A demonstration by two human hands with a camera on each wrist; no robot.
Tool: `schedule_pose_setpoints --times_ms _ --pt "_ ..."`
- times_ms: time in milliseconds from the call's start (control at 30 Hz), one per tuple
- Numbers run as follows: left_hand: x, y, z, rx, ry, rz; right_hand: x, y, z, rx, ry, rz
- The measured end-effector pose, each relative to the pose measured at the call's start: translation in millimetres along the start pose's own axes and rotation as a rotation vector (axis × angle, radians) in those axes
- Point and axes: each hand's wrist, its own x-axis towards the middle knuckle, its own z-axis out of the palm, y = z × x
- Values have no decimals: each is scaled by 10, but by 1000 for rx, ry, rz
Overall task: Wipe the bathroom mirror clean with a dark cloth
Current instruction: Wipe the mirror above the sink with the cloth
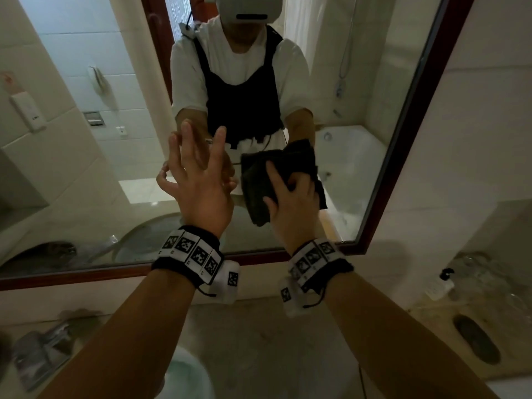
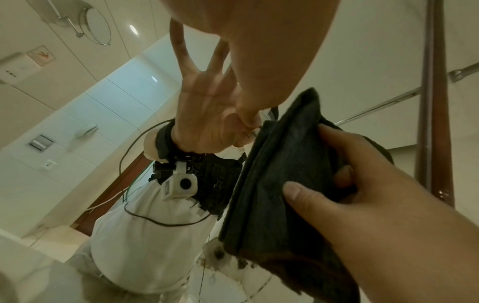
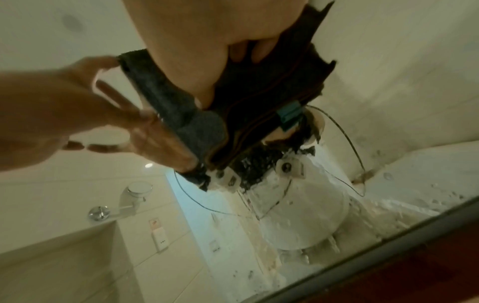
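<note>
The mirror (image 1: 115,145) in a dark red-brown frame (image 1: 403,145) fills the wall ahead and reflects a person in a white shirt. My right hand (image 1: 290,194) grips a folded dark cloth (image 1: 256,180) held up against the glass near its lower middle. The left wrist view shows the cloth (image 2: 279,174) bunched under the right hand (image 2: 376,205), fingers curled over it. My left hand (image 1: 198,168) is raised just left of the cloth, fingers spread and straight. Its thumb (image 2: 259,61) reaches the cloth's left edge. In the right wrist view the cloth (image 3: 259,98) hangs folded below the palm (image 3: 194,41).
Below the mirror runs a stone counter with a white basin (image 1: 187,378) at the bottom edge. A dark oval dish (image 1: 475,344), a small bottle (image 1: 443,283) and glassware (image 1: 483,272) stand at the right. Packets (image 1: 43,352) lie at the left.
</note>
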Motion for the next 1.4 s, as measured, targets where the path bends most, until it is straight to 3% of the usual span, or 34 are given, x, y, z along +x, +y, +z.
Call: schedule_pose_setpoints --times_ms 167,367,467,600,800,967,1200,1400 --pt "0 -16 -16 4 -5 -4 13 196 -86 4 15 -42" --pt "5 -18 -20 6 -15 -16 89 935 -480 61 121 195" --pt "13 -16 -22 16 -16 -13 119 1027 -537 124 149 234" --pt "6 -16 -11 25 -14 -20 150 834 -428 122 181 223" --pt "3 -33 -34 17 -37 -5 212 -100 -102 -21 73 -16" --pt "-2 -39 -69 15 -36 0 190 76 -175 -20 77 -77" --pt "-4 -21 -65 13 -48 -13 229 788 -503 126 176 170" --pt "-7 -19 -51 4 -50 -12 251 841 -610 300 244 276"
